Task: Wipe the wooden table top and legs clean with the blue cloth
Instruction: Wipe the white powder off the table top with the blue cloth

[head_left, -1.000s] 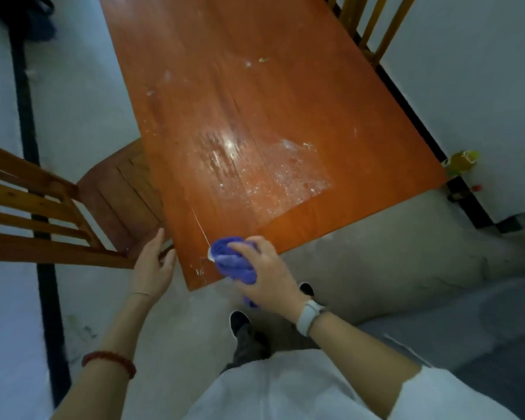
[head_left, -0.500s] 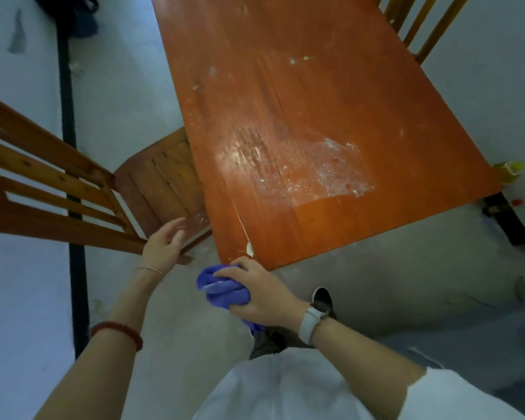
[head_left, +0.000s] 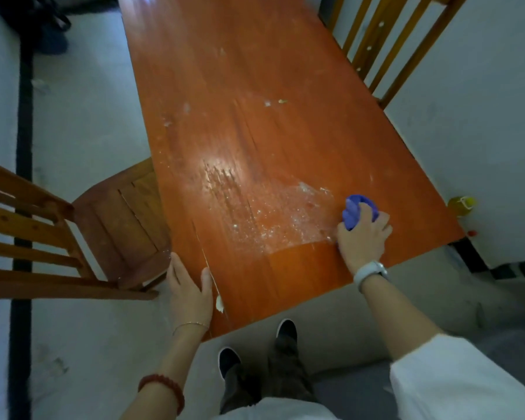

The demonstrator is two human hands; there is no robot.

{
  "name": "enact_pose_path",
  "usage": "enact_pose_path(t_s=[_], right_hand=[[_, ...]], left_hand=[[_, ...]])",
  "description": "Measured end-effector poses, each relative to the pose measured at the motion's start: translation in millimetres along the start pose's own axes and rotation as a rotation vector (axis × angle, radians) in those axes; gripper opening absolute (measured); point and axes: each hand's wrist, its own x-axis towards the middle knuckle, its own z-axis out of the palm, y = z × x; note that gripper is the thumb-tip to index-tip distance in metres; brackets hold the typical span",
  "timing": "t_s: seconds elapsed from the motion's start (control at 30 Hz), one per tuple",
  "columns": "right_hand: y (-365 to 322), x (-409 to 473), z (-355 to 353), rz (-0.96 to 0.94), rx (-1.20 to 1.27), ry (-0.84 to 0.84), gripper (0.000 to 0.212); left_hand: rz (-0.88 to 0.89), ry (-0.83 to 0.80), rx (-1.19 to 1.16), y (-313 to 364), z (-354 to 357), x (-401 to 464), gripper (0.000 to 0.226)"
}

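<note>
Right hand [head_left: 362, 237] grips blue cloth [head_left: 356, 212] on table [head_left: 240, 86].

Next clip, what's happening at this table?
A person is wiping a long orange-brown wooden table. The right hand grips a bunched blue cloth pressed on the top near the right edge, beside a whitish dusty smear not yet cleaned off. The left hand rests flat on the near left corner. Wooden slatted chairs stand at the left and far right. The legs are out of view.
</note>
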Motion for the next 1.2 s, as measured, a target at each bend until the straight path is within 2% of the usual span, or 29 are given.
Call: enact_pose_path(t_s=[0.03,0.1,0.13,0.17,0.23,0.37,0.4,0.47,0.53,0.6,0.67,0.7,0.73,0.8,0.9,1.0,1.03,1.07,1.1,1.2], right_hand=[[-11,-18,8,-0.130,0.040,-0.079,0.051],[-35,-60,20,-0.447,0.223,-0.388,0.051],[-42,-74,20,-0.554,0.305,-0.521,0.052],[-43,-77,18,-0.605,0.360,-0.562,0.053],[-36,-55,9,-0.526,0.389,-0.402,0.052],[2,33,-17,-0.143,0.244,0.047,0.050],[10,53,-22,-0.034,0.213,0.097,0.050],[19,77,-24,0.171,0.160,0.088,0.050],[11,76,-14,0.204,0.112,0.039,0.050],[-11,54,3,-0.042,0.119,-0.061,0.051],[-33,25,16,-0.353,0.242,-0.314,0.053],[-36,16,17,-0.455,0.299,-0.419,0.054],[-33,15,15,-0.503,0.337,-0.440,0.055],[-18,39,2,-0.414,0.389,-0.269,0.053],[21,104,-15,-0.093,0.318,0.046,0.050],[39,144,-22,0.211,0.237,0.041,0.053],[34,144,-20,0.236,0.203,0.016,0.053],[24,140,-10,0.174,0.181,-0.021,0.053],[9,130,-1,0.031,0.216,-0.103,0.052],[-21,87,27,-0.516,0.459,-0.583,0.033]], left_hand=[[0.009,-0.002,0.002,-3,0,2,0.069],[0.010,-0.011,-0.005,-6,-2,4,0.068],[0.013,-0.021,-0.015,-7,-3,4,0.066],[0.024,-0.039,-0.026,-8,-4,5,0.065],[0.063,-0.070,-0.056,-11,-9,5,0.064],[0.070,-0.087,-0.104,-13,-15,8,0.064],[0.062,-0.079,-0.096,-11,-15,10,0.063],[0.053,-0.045,-0.019,-5,-13,15,0.062],[0.006,0.019,0.108,9,-8,21,0.060],[-0.040,0.077,0.228,29,-3,26,0.060],[-0.037,0.097,0.318,47,5,31,0.060],[-0.039,0.093,0.347,54,10,34,0.060],[-0.051,0.085,0.368,59,14,37,0.059],[-0.099,0.081,0.386,65,20,43,0.057],[-0.141,0.098,0.368,66,23,46,0.054],[-0.142,0.119,0.359,66,24,46,0.052],[-0.151,0.129,0.366,67,26,46,0.051],[-0.167,0.144,0.374,68,28,46,0.051],[-0.189,0.165,0.381,70,30,47,0.051],[-0.246,0.192,0.383,76,35,49,0.050]])
